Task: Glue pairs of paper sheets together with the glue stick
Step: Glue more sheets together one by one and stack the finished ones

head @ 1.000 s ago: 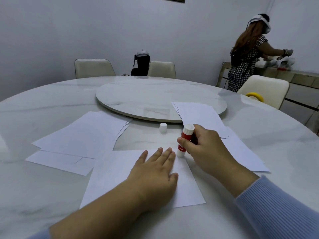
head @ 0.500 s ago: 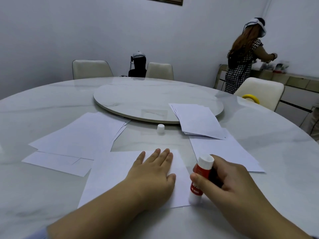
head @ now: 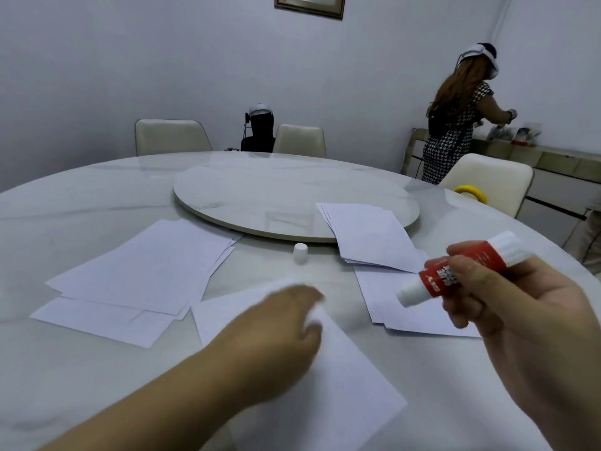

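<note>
A white paper sheet (head: 325,402) lies skewed on the marble table (head: 65,369) in front of me. My left hand (head: 279,336) is over it, blurred by motion, with fingers curled at the sheet's far edge and seemingly pinching it. My right hand (head: 520,320) holds the red-and-white glue stick (head: 455,271) in the air to the right, tilted, its open end pointing down-left. The stick's white cap (head: 300,253) stands on the table beyond the sheet.
A paper stack (head: 367,236) leans on the turntable (head: 276,196); more sheets (head: 406,310) lie below it. Another pile (head: 140,271) lies at left. Chairs ring the table; a person (head: 455,118) stands at a sideboard, back right.
My right hand has lifted the glue stick off the sheet's right edge and tilted it. My left hand has gone from flat on the sheet to curled, and the sheet has turned.
</note>
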`<state>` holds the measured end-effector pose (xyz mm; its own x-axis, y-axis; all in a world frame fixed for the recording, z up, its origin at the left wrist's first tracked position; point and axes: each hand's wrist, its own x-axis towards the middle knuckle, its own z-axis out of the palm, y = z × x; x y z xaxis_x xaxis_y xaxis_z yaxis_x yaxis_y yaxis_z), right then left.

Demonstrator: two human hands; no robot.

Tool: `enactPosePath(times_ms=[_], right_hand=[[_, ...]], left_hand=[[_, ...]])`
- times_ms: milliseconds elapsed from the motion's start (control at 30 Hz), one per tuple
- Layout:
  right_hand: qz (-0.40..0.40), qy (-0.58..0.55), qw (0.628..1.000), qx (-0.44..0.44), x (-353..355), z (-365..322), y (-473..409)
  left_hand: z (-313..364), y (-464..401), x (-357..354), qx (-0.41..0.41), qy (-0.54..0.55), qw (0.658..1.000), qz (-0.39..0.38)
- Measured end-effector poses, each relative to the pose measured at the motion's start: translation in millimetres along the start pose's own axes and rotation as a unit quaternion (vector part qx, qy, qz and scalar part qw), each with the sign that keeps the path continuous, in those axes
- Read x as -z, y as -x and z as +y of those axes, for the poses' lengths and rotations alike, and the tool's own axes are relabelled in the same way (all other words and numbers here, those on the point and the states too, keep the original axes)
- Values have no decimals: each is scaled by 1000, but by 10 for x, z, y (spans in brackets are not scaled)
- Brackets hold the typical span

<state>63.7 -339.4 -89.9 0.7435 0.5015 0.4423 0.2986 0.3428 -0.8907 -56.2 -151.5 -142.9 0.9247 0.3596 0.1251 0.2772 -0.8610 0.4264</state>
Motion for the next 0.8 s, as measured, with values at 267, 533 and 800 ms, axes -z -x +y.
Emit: enactPosePath(times_ms=[267,533,800], right_hand=[[-44,103,993,-47,-458,401,-378],[-97,251,962,-44,-817,865,-617],[-134,332,933,-6,-858,920,-611]], left_hand=[[-176,-109,104,98,-144,965,-196],[-165,-11,-88,89,-158,976,-117],[-170,-12,-122,89,-171,976,-105]])
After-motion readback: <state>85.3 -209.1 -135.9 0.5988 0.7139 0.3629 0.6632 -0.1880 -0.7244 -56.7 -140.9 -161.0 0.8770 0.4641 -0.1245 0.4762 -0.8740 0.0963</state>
